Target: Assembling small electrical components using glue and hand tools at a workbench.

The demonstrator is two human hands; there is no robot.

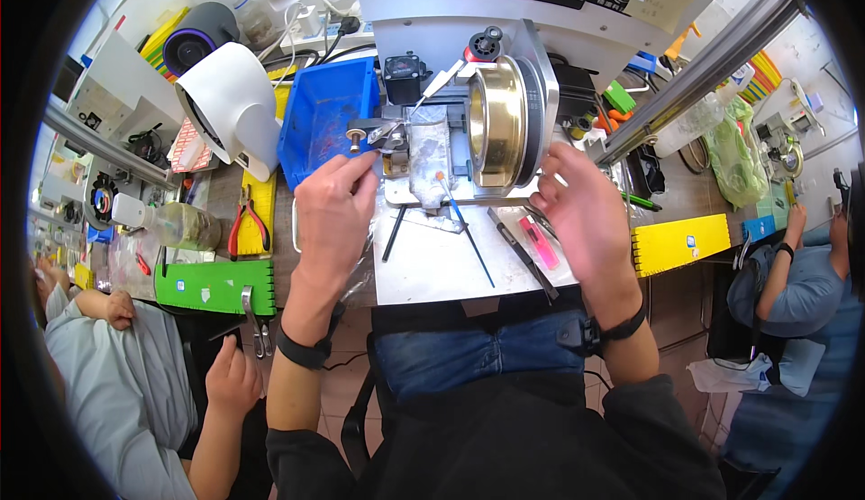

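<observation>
A bench machine stands before me with a large brass-coloured wheel (494, 123) and a black disc (533, 113) beside it. My left hand (335, 216) is closed at the left of the machine, its fingertips at a small metal clamp (387, 138); anything pinched in them is hidden. At the disc's right edge my right hand (586, 216) has its fingers bent and apart, with nothing visible in them. Between the hands is a worn silvery block (430, 153). A thin blue brush (468, 237) leans against its lower end.
Left of the machine sits a blue bin (329, 108). Red-handled pliers (248, 225) lie on a yellow plate. Black tweezers (523, 252) and a pink piece (539, 243) lie on the white board (414, 275). A co-worker's hand (234, 376) is close on the left; another person sits far right.
</observation>
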